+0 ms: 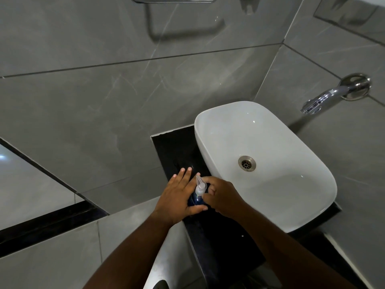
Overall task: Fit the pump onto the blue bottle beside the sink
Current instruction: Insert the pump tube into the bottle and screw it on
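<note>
The blue bottle (pixel 195 200) stands on the black counter (pixel 173 149) just left of the white sink (pixel 270 142). A clear plastic pump (pixel 200 186) sits on top of the bottle, its nozzle pointing away from me. My left hand (pixel 179 197) steadies the bottle's left side, thumb across its front and fingers stretched out behind it. My right hand (pixel 224 197) curls around the pump's collar from the right. Most of the bottle is hidden between the two hands.
A chrome tap (pixel 333 94) juts from the grey tiled wall at the right, above the sink. The sink's metal drain (pixel 247 163) shows in the bowl. A towel rail (pixel 173 0) hangs high on the wall. The counter's left edge drops off to the tiled floor.
</note>
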`<act>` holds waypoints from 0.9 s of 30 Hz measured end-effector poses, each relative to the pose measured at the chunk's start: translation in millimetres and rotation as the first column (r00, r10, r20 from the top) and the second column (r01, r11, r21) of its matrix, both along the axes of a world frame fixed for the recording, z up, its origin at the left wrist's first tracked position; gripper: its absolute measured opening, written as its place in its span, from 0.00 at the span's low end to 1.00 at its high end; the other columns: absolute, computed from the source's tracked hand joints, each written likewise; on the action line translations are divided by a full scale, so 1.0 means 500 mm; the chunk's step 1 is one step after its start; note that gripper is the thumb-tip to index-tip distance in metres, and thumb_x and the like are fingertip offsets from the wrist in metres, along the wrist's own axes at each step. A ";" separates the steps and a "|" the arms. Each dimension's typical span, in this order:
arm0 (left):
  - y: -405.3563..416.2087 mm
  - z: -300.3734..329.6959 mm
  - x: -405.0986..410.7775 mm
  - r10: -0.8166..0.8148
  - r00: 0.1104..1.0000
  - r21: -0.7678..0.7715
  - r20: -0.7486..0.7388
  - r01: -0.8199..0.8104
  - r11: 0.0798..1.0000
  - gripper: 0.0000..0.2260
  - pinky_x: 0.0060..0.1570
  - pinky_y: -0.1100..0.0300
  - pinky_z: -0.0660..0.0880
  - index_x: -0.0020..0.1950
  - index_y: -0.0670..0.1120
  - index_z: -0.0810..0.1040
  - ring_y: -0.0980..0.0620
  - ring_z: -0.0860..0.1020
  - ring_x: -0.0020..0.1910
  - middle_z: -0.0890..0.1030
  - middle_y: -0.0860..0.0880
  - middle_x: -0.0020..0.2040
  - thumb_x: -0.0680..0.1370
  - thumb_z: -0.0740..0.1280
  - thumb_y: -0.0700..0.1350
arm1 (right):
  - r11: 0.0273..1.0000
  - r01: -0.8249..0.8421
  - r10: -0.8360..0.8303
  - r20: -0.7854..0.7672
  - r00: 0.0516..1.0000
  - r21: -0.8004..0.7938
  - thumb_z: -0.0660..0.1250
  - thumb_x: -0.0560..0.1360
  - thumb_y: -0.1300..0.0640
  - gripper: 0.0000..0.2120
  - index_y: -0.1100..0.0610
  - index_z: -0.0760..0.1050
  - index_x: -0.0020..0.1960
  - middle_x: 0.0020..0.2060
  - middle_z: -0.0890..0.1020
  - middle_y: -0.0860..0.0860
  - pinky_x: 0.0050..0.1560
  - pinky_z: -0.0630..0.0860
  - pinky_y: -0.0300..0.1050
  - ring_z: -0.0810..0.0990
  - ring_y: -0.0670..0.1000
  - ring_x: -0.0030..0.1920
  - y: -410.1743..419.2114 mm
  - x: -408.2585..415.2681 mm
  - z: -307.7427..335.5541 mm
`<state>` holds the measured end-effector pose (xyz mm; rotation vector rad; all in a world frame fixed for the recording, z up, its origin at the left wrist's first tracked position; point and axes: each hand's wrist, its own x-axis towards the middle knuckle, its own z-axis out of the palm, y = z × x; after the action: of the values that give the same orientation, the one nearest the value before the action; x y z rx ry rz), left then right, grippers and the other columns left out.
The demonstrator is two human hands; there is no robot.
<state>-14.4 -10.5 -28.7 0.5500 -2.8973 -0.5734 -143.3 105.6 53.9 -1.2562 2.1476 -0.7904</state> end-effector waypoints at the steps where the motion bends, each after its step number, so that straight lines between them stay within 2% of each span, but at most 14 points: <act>1: 0.000 0.000 0.000 -0.001 1.000 0.003 -0.001 0.001 1.000 0.41 0.71 0.55 0.35 0.79 0.56 0.45 0.52 0.38 0.77 0.44 0.51 0.79 0.74 0.54 0.75 | 1.000 -0.010 0.010 0.000 1.000 0.017 0.66 0.74 0.58 0.14 0.56 0.75 0.59 0.39 0.77 0.44 0.37 0.67 0.24 0.73 0.38 0.32 0.000 -0.003 0.001; 4: 0.000 -0.001 0.000 -0.003 1.000 0.007 0.002 0.003 1.000 0.41 0.71 0.55 0.35 0.79 0.56 0.45 0.52 0.37 0.77 0.44 0.51 0.79 0.74 0.55 0.75 | 0.998 0.033 -0.033 0.006 0.999 0.047 0.68 0.74 0.56 0.11 0.58 0.76 0.54 0.40 0.80 0.49 0.35 0.69 0.26 0.77 0.44 0.34 -0.001 -0.006 -0.003; 7: 0.000 -0.002 0.000 -0.004 1.000 0.003 0.012 0.004 1.000 0.41 0.71 0.55 0.34 0.79 0.56 0.44 0.52 0.36 0.77 0.42 0.51 0.79 0.74 0.55 0.75 | 0.992 0.114 -0.113 -0.031 0.993 0.056 0.71 0.72 0.53 0.14 0.60 0.76 0.52 0.44 0.83 0.55 0.37 0.71 0.31 0.77 0.47 0.37 -0.004 -0.003 -0.010; 11: -0.001 0.000 -0.001 0.000 1.000 -0.001 0.014 0.000 1.000 0.41 0.71 0.55 0.33 0.79 0.56 0.44 0.53 0.36 0.76 0.43 0.51 0.79 0.74 0.54 0.75 | 0.994 0.105 -0.107 0.042 0.993 0.041 0.70 0.72 0.56 0.16 0.58 0.73 0.59 0.46 0.83 0.54 0.40 0.75 0.37 0.77 0.45 0.37 -0.007 -0.003 -0.004; 14: 0.000 -0.002 0.000 0.003 1.000 0.008 0.007 -0.003 1.000 0.41 0.70 0.57 0.32 0.79 0.57 0.45 0.54 0.35 0.76 0.43 0.51 0.79 0.74 0.54 0.75 | 0.997 0.064 -0.069 0.139 0.988 0.040 0.68 0.73 0.58 0.16 0.57 0.74 0.61 0.40 0.80 0.48 0.34 0.74 0.34 0.76 0.42 0.31 -0.004 -0.009 0.001; 17: 0.000 -0.004 0.004 0.007 1.000 0.026 0.000 -0.007 1.000 0.41 0.69 0.58 0.31 0.79 0.56 0.45 0.56 0.33 0.75 0.43 0.51 0.79 0.74 0.54 0.75 | 0.993 0.086 -0.099 0.172 0.980 0.080 0.70 0.72 0.56 0.12 0.58 0.76 0.55 0.36 0.80 0.49 0.28 0.75 0.36 0.78 0.45 0.29 -0.007 -0.011 -0.002; 19: 0.000 -0.002 0.003 0.003 1.000 0.018 0.014 -0.004 1.000 0.41 0.70 0.58 0.32 0.79 0.56 0.45 0.55 0.34 0.75 0.43 0.51 0.79 0.73 0.54 0.75 | 0.986 0.134 -0.150 0.167 0.974 0.101 0.73 0.70 0.53 0.11 0.55 0.75 0.48 0.36 0.80 0.49 0.29 0.76 0.37 0.78 0.46 0.30 -0.010 -0.009 -0.006; 21: 0.000 0.001 0.002 -0.001 1.000 0.006 0.025 0.000 1.000 0.41 0.70 0.57 0.32 0.79 0.55 0.46 0.53 0.36 0.76 0.42 0.50 0.79 0.74 0.54 0.75 | 0.979 0.178 -0.191 0.145 0.971 0.101 0.75 0.68 0.49 0.13 0.52 0.72 0.45 0.36 0.80 0.48 0.30 0.75 0.36 0.79 0.47 0.32 -0.011 -0.005 -0.011; 25: 0.003 0.007 0.001 -0.003 1.000 0.028 0.008 0.003 1.000 0.41 0.72 0.55 0.35 0.79 0.54 0.48 0.51 0.38 0.77 0.43 0.50 0.79 0.74 0.56 0.74 | 0.993 0.117 -0.122 0.257 0.959 0.036 0.72 0.70 0.54 0.14 0.50 0.74 0.54 0.40 0.82 0.47 0.25 0.76 0.35 0.81 0.47 0.29 -0.004 0.003 -0.020; 27: 0.002 0.009 0.001 -0.007 1.000 0.042 0.007 0.007 0.999 0.42 0.73 0.54 0.37 0.79 0.54 0.48 0.51 0.39 0.77 0.44 0.49 0.79 0.74 0.57 0.74 | 0.996 0.091 -0.094 0.279 0.956 0.025 0.69 0.72 0.57 0.10 0.51 0.76 0.53 0.39 0.83 0.48 0.27 0.78 0.34 0.81 0.44 0.28 -0.001 0.002 -0.025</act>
<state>-13.9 -9.3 -24.1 0.5489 -2.9012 -0.6361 -142.2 105.3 41.4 -0.9775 1.9876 -0.9330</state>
